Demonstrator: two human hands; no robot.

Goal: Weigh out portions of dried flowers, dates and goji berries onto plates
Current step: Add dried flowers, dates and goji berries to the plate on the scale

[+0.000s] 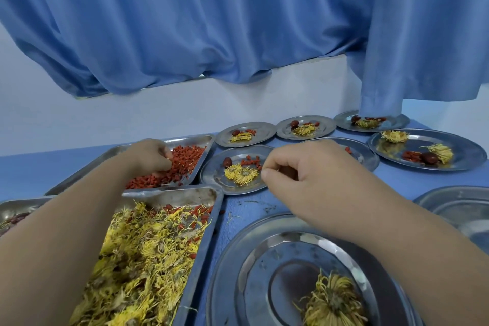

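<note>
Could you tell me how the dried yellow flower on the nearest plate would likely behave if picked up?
Dried flower: probably very light, being all thin wispy petals. Likely fragile; loose strands lie shed nearby. Unlikely to roll, lying flat and ragged.

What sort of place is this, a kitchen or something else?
Likely a food-portioning workroom, perhaps for herbal tea: steel trays of goji berries and dried flowers, many steel plates bearing matching portions, on a blue table beneath a blue curtain.

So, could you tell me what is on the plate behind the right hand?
A few goji berries show on that plate; the right hand covers the rest.
</note>
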